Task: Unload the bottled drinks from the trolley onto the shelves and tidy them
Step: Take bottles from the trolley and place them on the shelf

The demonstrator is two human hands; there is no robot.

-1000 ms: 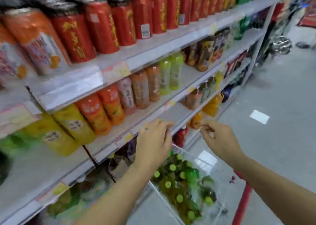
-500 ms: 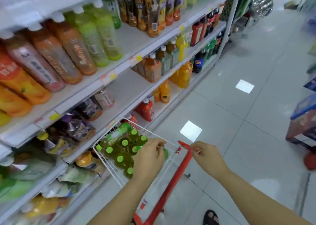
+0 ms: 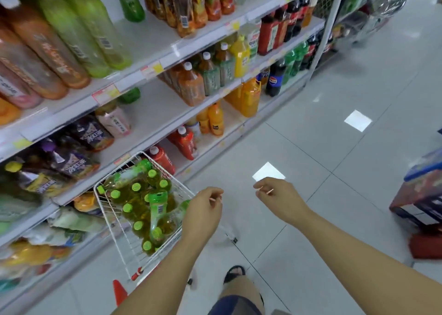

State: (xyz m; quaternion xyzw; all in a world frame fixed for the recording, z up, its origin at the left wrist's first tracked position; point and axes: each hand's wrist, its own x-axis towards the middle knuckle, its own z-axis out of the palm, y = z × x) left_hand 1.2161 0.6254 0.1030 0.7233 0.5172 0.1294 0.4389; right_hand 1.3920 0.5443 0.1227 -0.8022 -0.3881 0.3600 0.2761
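Green-capped bottles (image 3: 143, 209) lay heaped in the white wire trolley (image 3: 112, 221), which stood beside the shelves (image 3: 153, 114). The left hand (image 3: 203, 212) hovered at the trolley's right rim, fingers loosely curled around nothing. The right hand (image 3: 277, 197) hung apart over the floor (image 3: 311, 147), likewise loosely curled and empty.

Shop aisle: price-tagged drink shelves (image 3: 153, 72), trolley (image 3: 134, 240).

Pepsi logo on dark cola bottle (image 3: 275, 81), bottom shelf | Coca-Cola script on red-labelled bottles (image 3: 293, 19) above | other labels too blurred
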